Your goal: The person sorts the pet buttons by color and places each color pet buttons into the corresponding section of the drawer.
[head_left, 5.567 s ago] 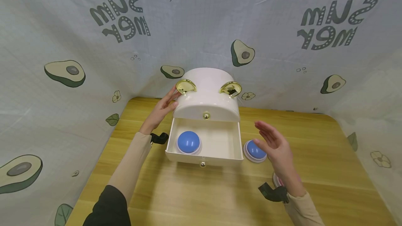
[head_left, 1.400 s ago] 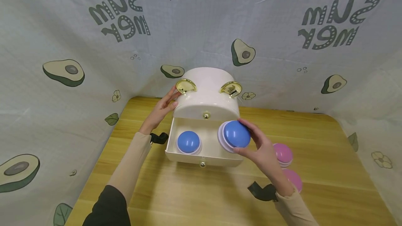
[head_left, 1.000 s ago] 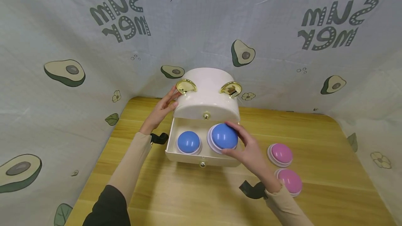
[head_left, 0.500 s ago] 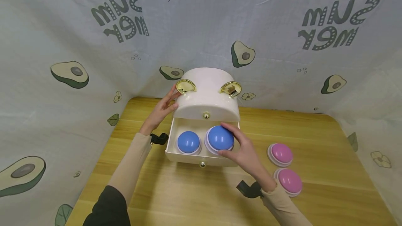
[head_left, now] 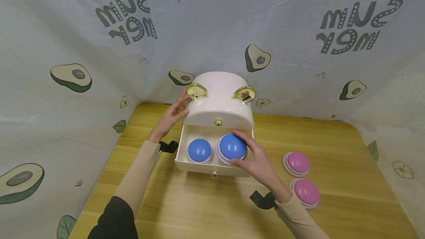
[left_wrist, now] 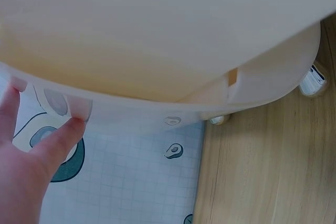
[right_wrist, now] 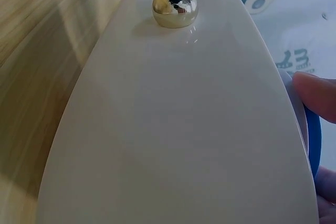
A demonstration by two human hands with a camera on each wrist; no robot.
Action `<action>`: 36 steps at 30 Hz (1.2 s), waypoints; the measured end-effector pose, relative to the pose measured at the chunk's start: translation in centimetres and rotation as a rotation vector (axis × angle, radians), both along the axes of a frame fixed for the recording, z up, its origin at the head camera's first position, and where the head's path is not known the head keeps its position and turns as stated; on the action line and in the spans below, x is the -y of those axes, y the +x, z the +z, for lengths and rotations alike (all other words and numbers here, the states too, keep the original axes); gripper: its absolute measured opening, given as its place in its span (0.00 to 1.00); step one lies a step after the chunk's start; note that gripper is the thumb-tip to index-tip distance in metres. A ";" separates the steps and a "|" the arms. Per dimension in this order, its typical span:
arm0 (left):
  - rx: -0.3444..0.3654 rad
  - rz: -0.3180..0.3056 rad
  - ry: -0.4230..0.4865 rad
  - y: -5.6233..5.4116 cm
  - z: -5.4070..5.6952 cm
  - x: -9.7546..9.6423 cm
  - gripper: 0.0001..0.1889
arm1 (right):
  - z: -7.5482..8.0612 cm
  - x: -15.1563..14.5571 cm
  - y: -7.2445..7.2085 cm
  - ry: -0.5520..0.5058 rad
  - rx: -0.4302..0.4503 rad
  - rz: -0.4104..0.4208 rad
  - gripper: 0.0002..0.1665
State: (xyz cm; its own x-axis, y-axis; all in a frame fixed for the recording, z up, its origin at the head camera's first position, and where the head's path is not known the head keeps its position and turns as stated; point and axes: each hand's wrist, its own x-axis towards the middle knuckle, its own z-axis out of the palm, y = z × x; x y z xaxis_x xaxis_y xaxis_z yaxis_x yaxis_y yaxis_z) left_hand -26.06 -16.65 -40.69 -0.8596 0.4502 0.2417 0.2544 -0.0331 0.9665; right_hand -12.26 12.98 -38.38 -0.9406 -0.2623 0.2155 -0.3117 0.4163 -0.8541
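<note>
My right hand (head_left: 260, 161) grips a blue domed push button (head_left: 233, 146) on a pale base, thumb and fingers on opposite sides of it. It sits in the right half of the pulled-out white drawer (head_left: 196, 167). Beside it, in the left half, lies a second blue button (head_left: 199, 149). My left hand (head_left: 169, 118) rests against the left side of the white box (head_left: 219, 95), fingers extended; the left wrist view shows fingertips at its wall. In the right wrist view the drawer front (right_wrist: 173, 108) hides most of the held button.
Two pink domed buttons (head_left: 297, 162) lie on the wooden table (head_left: 206, 209), right of the drawer. The box has gold ears (head_left: 244, 94) and a small knob (head_left: 218, 122) on its upper front. A printed curtain (head_left: 212, 25) hangs close behind.
My right hand has taken the second blue button from the table right of the drawer and lowered it into the drawer's right half. My left hand has stayed on the box.
</note>
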 end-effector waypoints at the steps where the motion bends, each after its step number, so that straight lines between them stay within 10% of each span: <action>1: 0.004 0.000 -0.002 0.0 0.0 0.0 0.37 | 0.0 0.0 0.0 0.003 0.000 -0.002 0.45; 26: -0.054 -0.008 0.010 -0.2 -0.7 0.0 0.36 | -0.7 -0.2 0.0 0.088 -0.124 0.023 0.41; 36: -0.023 -0.007 0.018 -0.2 -0.7 -0.1 0.38 | -0.4 -0.3 0.7 -0.200 -0.136 0.066 0.27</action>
State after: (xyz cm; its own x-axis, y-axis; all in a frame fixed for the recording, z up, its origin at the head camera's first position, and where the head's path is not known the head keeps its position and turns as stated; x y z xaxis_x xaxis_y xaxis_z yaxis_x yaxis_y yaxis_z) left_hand -26.27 -16.56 -41.34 -0.8504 0.4519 0.2696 0.2765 -0.0522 0.9596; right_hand -11.61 13.24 -38.83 -0.8818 -0.2618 0.3924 -0.4501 0.2181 -0.8659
